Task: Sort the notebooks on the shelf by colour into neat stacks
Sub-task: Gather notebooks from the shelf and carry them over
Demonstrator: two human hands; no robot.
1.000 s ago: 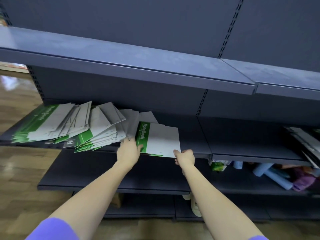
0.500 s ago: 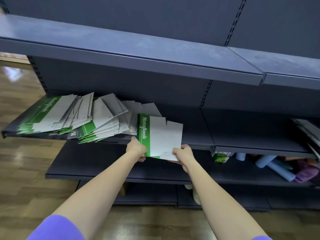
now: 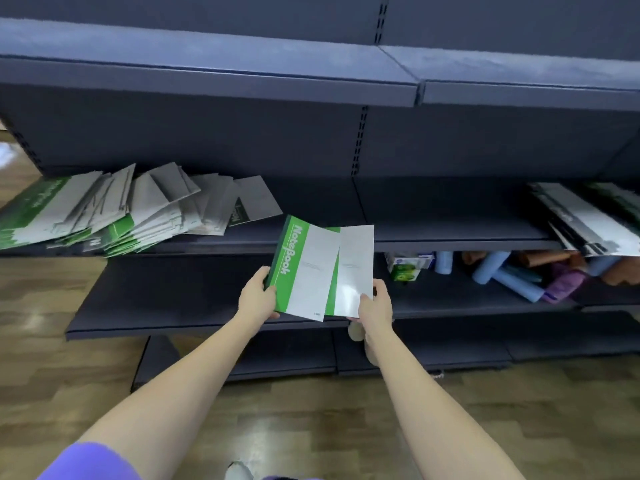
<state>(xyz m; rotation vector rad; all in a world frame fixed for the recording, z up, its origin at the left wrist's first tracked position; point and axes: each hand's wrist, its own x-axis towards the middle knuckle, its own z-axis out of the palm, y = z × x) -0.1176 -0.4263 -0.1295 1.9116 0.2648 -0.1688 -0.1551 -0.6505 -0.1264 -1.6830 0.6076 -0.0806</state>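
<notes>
Notebooks (image 3: pixel 313 271) with green spines, at least two fanned slightly apart, sit clear of the shelf (image 3: pixel 450 233), held between both hands. The left hand (image 3: pixel 258 299) grips the spine edge; the right hand (image 3: pixel 375 303) pinches the lower corner of the rear one. They look thin, light and floppy, with glossy covers likely to slide over each other, so squaring them calls for support along both long edges. Beyond the left hand lies the messy green pile (image 3: pixel 114 213).

Short purple sleeves (image 3: pixel 90 460), bare forearms
</notes>
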